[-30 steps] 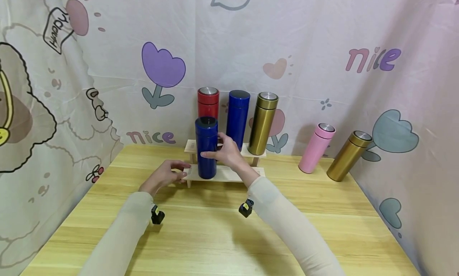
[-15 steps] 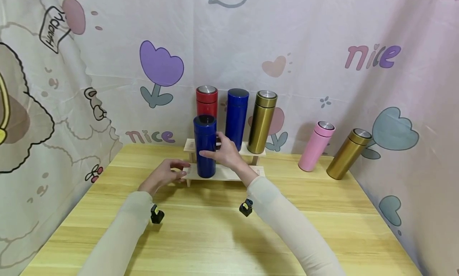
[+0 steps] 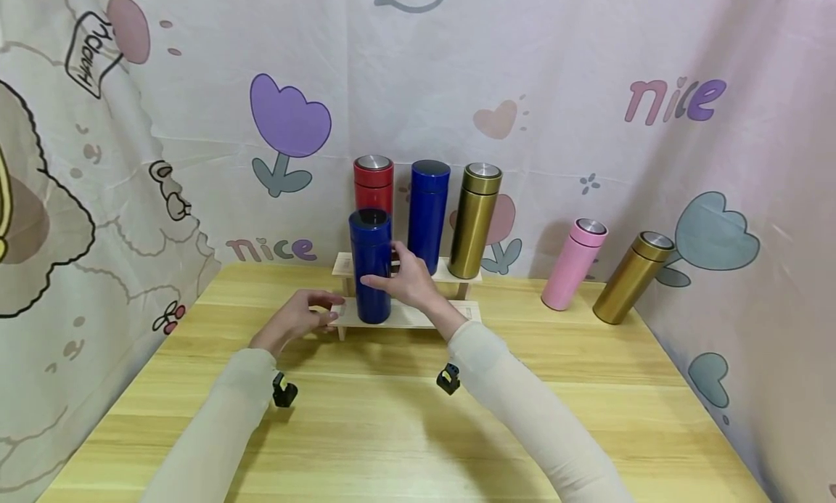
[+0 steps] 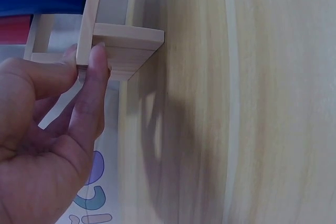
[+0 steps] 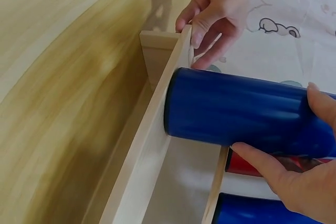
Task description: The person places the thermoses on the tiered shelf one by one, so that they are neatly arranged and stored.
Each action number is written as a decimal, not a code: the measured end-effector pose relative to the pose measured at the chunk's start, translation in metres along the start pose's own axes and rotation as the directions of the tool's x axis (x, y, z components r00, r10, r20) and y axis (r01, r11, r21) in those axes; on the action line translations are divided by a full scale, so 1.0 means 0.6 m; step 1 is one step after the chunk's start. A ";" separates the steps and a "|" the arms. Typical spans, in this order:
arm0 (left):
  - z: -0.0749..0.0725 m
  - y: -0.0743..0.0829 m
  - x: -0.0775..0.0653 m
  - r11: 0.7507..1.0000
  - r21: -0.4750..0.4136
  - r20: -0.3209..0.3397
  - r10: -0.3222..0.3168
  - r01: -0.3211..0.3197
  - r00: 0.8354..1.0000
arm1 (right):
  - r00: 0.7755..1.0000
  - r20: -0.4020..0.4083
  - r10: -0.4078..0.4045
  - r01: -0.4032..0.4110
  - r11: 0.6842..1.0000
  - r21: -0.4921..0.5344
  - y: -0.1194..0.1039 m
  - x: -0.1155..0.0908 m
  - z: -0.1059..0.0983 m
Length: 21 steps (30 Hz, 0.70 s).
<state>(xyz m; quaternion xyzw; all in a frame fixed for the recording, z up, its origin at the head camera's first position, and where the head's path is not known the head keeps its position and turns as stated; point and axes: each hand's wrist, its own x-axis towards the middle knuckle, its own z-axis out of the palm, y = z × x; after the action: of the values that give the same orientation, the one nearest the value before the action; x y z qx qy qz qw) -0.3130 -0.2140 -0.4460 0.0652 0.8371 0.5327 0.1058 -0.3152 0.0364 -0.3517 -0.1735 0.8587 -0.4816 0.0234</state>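
A blue thermos (image 3: 371, 271) with a dark lid stands upright on the lower step of a two-tier wooden rack (image 3: 418, 316). My right hand (image 3: 410, 279) grips it from the right, thumb in front and fingers behind, as the right wrist view (image 5: 294, 182) also shows. At the rack's left end, my left hand (image 3: 302, 318) pinches the lower board between thumb and fingers; the left wrist view has this board edge (image 4: 86, 30) up close. On the upper step stand a red thermos (image 3: 374, 183), partly hidden, a second blue thermos (image 3: 427, 220) and a gold thermos (image 3: 474, 223).
To the right, a pink thermos (image 3: 573, 267) and another gold thermos (image 3: 632, 279) stand on the wooden table (image 3: 366, 423). A printed cloth (image 3: 555, 53) hangs behind and along both sides. A small black device (image 3: 284, 391) is on each wrist.
The whole head view has shifted slightly. Both hands keep their holds, and the blue thermos stays in its place on the lower step.
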 end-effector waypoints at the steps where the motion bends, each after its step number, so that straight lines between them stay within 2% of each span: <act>1: 0.000 0.000 -0.001 1.000 -0.002 0.001 0.000 0.000 1.000 | 1.000 0.000 -0.002 0.002 1.000 -0.006 0.000 0.000 0.000; 7: -0.001 0.001 -0.002 1.000 -0.003 0.005 0.003 -0.003 1.000 | 1.000 0.005 0.004 -0.004 0.999 -0.034 0.004 -0.002 0.000; 12: 0.001 0.003 -0.001 1.000 0.012 0.005 0.003 -0.003 1.000 | 1.000 -0.003 -0.005 0.005 1.000 -0.004 0.014 -0.008 -0.009; 17: 0.001 0.002 0.000 1.000 0.014 -0.001 0.006 -0.006 1.000 | 0.999 0.005 -0.042 0.042 0.999 0.027 0.017 -0.020 -0.033; 21: -0.001 0.000 0.000 1.000 0.011 0.000 0.011 -0.011 1.000 | 0.999 0.037 -0.027 0.024 0.997 0.074 0.023 -0.034 -0.060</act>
<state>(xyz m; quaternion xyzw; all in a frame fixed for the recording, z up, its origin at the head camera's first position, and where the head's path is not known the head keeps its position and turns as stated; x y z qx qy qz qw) -0.3132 -0.2146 -0.4458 0.0704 0.8397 0.5286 0.1027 -0.3075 0.0789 -0.3464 -0.1925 0.8375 -0.5098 0.0399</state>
